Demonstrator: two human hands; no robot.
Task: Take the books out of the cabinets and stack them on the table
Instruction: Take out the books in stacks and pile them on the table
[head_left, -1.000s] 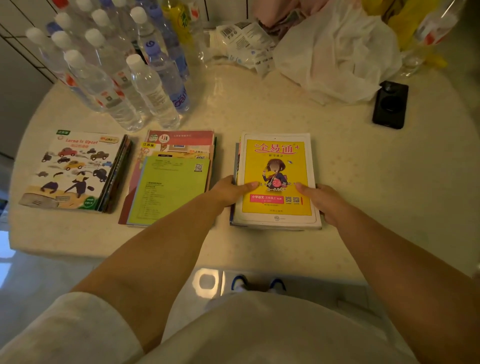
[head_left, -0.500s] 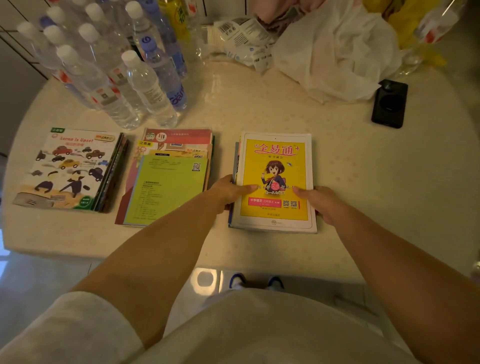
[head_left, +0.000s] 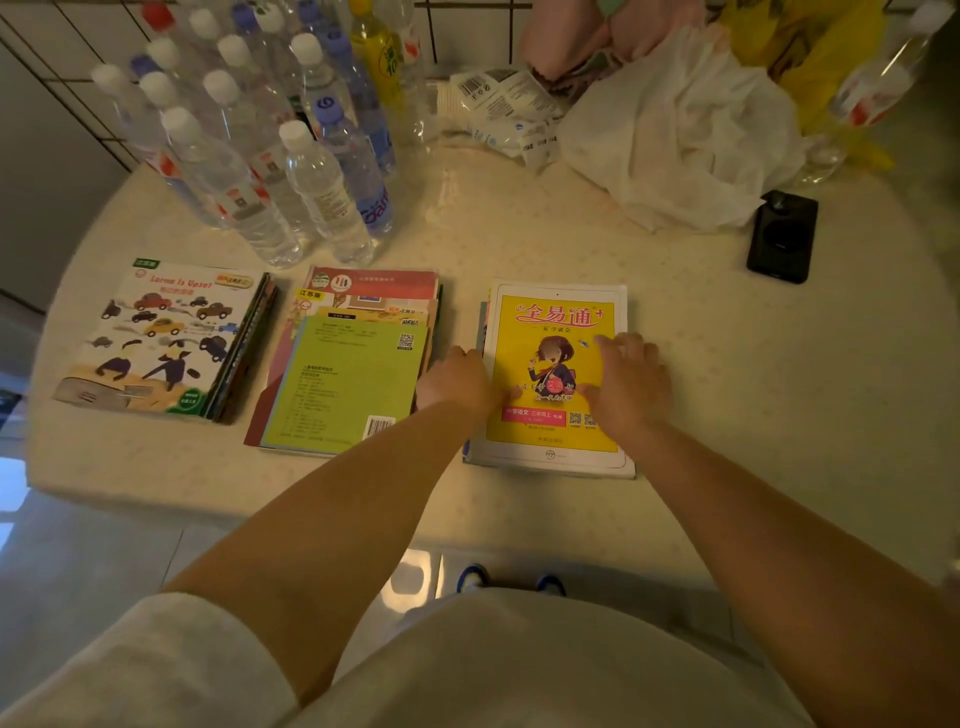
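bottles (head_left: 270, 171) behind three book stacks (head_left: 343, 374)

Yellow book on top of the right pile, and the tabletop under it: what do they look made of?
Yellow book: paper with a coated, slightly glossy cover, judging by its printed art and thin page edges. The left hand and right hand rest on it. Tabletop: looks like polished stone or a stone-look laminate, cream with fine speckles and soft reflections.
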